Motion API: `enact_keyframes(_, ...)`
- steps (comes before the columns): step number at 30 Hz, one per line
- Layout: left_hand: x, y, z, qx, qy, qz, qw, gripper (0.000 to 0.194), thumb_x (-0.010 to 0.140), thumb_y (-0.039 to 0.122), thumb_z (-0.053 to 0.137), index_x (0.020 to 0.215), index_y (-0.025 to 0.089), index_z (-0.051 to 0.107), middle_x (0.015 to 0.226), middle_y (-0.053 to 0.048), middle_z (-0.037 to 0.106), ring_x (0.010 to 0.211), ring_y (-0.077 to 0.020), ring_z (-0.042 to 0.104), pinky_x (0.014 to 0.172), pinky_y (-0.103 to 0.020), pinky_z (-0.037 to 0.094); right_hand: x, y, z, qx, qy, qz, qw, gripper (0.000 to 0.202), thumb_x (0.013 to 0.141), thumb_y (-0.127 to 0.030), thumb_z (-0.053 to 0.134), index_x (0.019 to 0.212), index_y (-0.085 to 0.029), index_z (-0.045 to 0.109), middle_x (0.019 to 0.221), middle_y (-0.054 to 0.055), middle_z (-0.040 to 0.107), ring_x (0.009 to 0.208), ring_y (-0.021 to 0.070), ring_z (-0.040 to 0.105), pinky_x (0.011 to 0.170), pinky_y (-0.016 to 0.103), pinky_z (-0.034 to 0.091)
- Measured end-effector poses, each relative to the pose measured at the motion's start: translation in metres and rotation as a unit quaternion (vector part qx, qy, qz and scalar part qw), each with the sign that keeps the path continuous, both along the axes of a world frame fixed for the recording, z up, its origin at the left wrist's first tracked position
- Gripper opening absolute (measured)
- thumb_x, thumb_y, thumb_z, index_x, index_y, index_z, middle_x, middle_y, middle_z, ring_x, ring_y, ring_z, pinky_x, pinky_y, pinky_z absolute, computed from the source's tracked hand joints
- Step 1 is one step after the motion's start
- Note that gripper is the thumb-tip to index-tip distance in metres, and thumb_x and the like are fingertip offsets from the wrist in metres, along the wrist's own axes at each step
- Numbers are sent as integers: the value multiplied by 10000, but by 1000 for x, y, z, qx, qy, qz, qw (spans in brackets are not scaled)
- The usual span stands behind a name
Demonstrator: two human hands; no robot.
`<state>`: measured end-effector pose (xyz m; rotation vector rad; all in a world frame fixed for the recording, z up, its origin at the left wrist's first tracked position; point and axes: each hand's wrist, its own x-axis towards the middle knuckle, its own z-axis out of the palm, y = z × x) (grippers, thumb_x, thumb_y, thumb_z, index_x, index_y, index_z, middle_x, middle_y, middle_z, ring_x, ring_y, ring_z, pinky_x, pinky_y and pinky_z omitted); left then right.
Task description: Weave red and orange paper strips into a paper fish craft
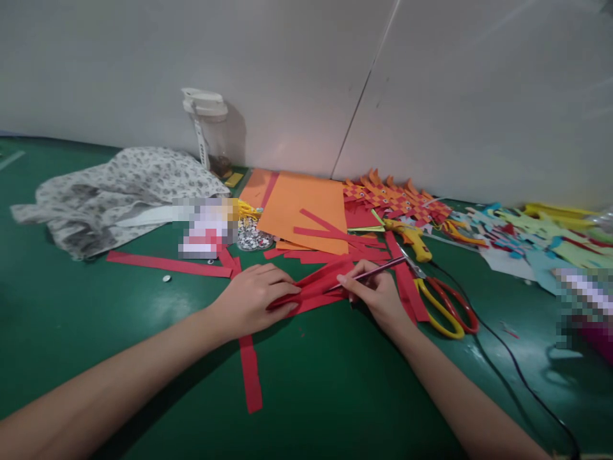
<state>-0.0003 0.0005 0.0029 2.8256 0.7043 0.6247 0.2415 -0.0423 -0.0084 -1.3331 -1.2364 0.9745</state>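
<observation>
My left hand is closed on a folded piece of red paper, its thumb and fingers pinching the left end. In my right hand is a dark pencil, or a similar slim pen, held in a writing grip. Its tip points left and rests at the red paper. A red paper strip runs out from under my left hand toward me. Another red strip lies to the left, and one more lies just right of my right hand.
Scissors and a yellow glue gun with a black cord lie at the right. Orange paper sheets and woven paper fish lie behind. Patterned cloth and a lidded cup stand back left, before a grey wall.
</observation>
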Motion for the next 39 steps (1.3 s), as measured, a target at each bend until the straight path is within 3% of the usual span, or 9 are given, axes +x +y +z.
enact_keyframes(10, 1, 0, 0, -5, -2, -1, 1000, 218, 882, 322, 523, 1016, 211, 655, 999, -36, 668, 913, -181, 602, 796, -344, 491, 0, -2, 4, -14, 14, 2, 1000, 329, 619, -411, 776, 604, -191, 532, 434, -46, 528, 398, 101, 478, 394, 208, 377)
enact_keyframes(22, 1, 0, 0, 1, -6, 1, 1000, 216, 879, 318, 524, 1008, 212, 662, 984, -43, 671, 904, -178, 605, 782, -335, 495, 4, -1, -4, -14, 58, -13, 998, 297, 640, -367, 777, 613, -186, 543, 451, -29, 577, 407, 104, 510, 408, 203, 402)
enact_keyframes(39, 1, 0, 0, -9, -4, 4, 1000, 221, 881, 326, 521, 1010, 215, 661, 992, -42, 667, 915, -181, 603, 794, -343, 495, 8, -1, 0, 28, 4, -63, 998, 283, 655, -388, 742, 595, -201, 538, 436, -32, 545, 396, 116, 487, 404, 235, 367)
